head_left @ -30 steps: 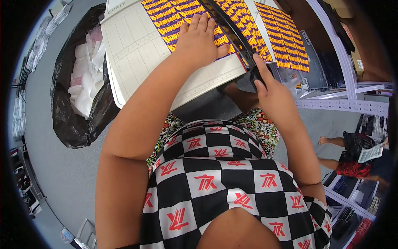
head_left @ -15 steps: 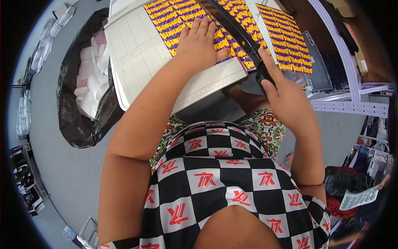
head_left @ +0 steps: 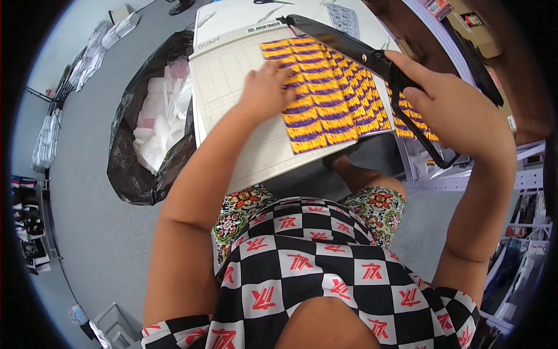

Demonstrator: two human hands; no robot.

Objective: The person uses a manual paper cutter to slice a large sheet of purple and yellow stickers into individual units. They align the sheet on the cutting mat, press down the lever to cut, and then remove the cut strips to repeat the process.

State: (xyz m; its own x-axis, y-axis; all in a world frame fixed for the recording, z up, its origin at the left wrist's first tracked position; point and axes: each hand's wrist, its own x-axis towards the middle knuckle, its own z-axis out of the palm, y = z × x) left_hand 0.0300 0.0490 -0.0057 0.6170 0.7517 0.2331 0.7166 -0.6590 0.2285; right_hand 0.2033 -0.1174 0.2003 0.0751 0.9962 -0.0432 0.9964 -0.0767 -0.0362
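A guillotine paper cutter has a pale ruled base (head_left: 224, 96) and a long black blade arm (head_left: 337, 43), which is lifted above the base. My right hand (head_left: 456, 107) is wrapped round the blade arm's black looped handle (head_left: 419, 129). On the base lies a printed sheet (head_left: 311, 99) with rows of yellow-orange lettering on purple. My left hand (head_left: 266, 92) rests at that sheet's left side, fingers bent and a little apart, the tips touching it. A further strip of the same print (head_left: 365, 96) lies to the right, under and past the blade arm.
The cutter stands on a white table (head_left: 235, 14) with scissors (head_left: 273, 2) and a grey printed sheet (head_left: 343, 20) at its far side. Left of it, a black bin bag (head_left: 125, 160) holds white paper scraps (head_left: 163, 125). Shelving with boxes (head_left: 474, 26) is at the right.
The blade arm has swung up from lower down, with my right hand on its handle. My left hand has drawn back from flat on the print to the sheet's left edge, and the sheet sits differently.
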